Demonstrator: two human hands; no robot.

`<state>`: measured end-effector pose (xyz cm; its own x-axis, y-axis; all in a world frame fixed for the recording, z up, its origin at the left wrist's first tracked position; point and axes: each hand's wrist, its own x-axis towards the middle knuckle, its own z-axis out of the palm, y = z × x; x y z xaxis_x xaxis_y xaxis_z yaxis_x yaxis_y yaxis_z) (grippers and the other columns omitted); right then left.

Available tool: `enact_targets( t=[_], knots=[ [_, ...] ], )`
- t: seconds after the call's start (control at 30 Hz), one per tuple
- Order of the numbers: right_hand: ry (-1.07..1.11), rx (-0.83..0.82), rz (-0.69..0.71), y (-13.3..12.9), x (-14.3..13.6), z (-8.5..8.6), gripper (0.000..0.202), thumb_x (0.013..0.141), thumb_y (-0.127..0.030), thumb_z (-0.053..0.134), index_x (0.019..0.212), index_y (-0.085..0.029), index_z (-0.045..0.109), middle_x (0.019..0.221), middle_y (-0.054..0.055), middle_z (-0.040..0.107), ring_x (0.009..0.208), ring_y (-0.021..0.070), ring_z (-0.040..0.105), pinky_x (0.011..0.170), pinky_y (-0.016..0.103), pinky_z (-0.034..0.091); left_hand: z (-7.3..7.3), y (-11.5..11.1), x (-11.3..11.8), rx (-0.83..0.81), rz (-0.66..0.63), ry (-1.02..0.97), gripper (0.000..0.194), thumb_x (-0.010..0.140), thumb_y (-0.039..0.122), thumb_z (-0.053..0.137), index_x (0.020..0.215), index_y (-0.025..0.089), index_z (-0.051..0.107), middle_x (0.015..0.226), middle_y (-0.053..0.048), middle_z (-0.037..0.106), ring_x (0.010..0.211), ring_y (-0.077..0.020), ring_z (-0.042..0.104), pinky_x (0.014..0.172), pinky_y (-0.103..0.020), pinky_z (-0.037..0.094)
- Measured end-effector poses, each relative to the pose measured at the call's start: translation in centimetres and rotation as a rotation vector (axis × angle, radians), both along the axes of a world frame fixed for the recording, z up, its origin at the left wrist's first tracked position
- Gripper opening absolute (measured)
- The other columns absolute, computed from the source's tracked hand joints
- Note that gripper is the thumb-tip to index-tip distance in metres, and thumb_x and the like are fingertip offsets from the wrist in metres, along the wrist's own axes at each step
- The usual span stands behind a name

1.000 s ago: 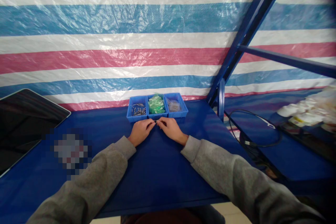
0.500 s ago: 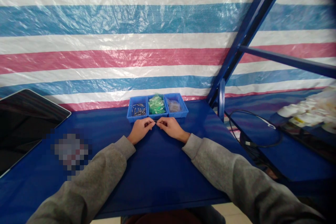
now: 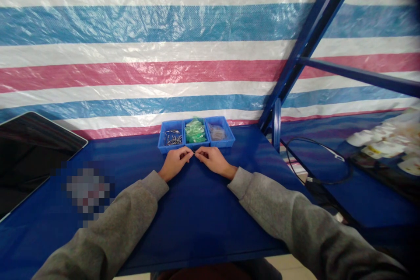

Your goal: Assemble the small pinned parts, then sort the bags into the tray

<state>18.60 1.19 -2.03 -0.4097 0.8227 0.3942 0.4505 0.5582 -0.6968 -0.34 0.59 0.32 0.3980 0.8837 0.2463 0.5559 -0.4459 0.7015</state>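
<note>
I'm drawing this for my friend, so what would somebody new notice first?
Probably the huge, shiny plastic sheet with red, white and blue stripes across the back. In the middle, the bare left hand and bare right hand pinch a tiny thin thing between them. Just beyond sit three blue plastic bins, the middle one holding shiny green plastic.

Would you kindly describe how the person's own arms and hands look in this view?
The left sleeve and right sleeve are long, plain grey and soft-looking, with folds in the fabric and snug cuffs at the wrists. No printed marking shows on them. The left hand and right hand wear no gloves.
</note>
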Motion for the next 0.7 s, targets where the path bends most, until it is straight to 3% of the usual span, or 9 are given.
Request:
enact_targets(
  t=[0.4,0.6,0.7],
  knots=[
    [0.026,0.000,-0.033,-0.14,0.02,0.26,0.026,0.090,-0.032,0.047,0.078,-0.017,0.063,0.066,0.000,0.063,0.057,0.0104,0.053,0.057,0.020,0.039,-0.12,-0.09,-0.08,-0.004,0.009,-0.097,0.029,0.085,0.041,0.050,0.085,0.015,0.062,0.060,0.002,0.057,0.047,-0.0079,0.049,0.047,-0.018,0.040],
    [0.045,-0.128,-0.111,-0.11,-0.36,0.05,0.027,0.089,-0.033,0.048,0.074,-0.016,0.064,0.059,-0.002,0.060,0.053,0.0099,0.053,0.055,0.020,0.038,-0.20,-0.17,-0.03,0.034,0.016,-0.095,0.029,0.086,0.040,0.049,0.087,0.015,0.064,0.059,0.002,0.057,0.047,-0.0076,0.048,0.047,-0.018,0.040],
    [0.043,-0.115,-0.121,-0.33,-0.43,0.08,0.030,0.090,-0.033,0.046,0.072,-0.016,0.063,0.058,-0.002,0.059,0.053,0.0094,0.052,0.055,0.019,0.037,-0.08,-0.23,0.02,0.044,0.015,-0.086,0.029,0.086,0.040,0.049,0.086,0.015,0.064,0.059,0.002,0.057,0.047,-0.0074,0.048,0.048,-0.018,0.040]
  ],
)
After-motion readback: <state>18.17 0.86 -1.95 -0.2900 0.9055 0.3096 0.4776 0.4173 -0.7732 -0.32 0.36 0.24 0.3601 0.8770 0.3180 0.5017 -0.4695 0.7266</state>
